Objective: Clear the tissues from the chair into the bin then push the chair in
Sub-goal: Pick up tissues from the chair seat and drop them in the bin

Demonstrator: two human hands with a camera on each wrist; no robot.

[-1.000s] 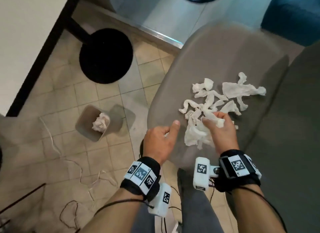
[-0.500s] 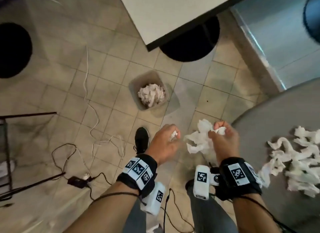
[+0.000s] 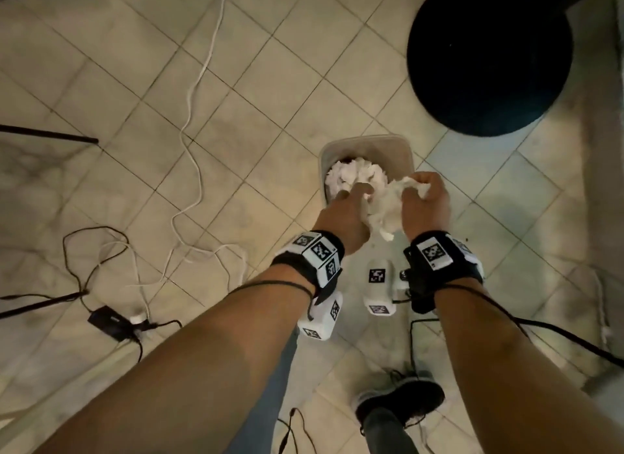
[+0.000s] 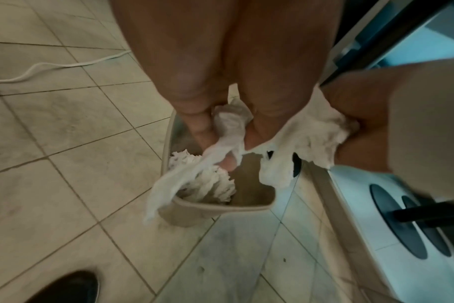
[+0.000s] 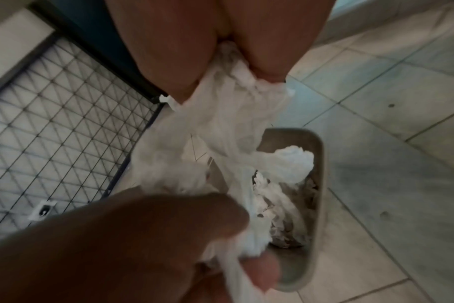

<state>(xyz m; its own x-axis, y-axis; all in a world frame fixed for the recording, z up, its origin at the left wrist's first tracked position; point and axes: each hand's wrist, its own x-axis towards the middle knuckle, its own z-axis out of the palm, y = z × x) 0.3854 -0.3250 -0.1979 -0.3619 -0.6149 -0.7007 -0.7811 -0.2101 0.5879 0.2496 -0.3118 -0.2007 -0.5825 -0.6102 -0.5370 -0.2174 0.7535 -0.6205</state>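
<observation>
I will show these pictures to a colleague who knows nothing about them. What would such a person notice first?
First, the two hands, left hand and right hand, meeting directly over the small beige bin on the tiled floor and gripping a wad of white tissues between them. The bin already holds crumpled tissues. Next, the large black round base beyond the bin, to the right, stands out.

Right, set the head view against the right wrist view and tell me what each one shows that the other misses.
Only the head view shows the black round table base, the white cable on the tiles, and the black shoe. Only the right wrist view shows the dark wire grid panel. Both show the beige plastic bin holding crumpled white tissues, with the left hand and right hand gripping a white tissue bundle over it.
</observation>
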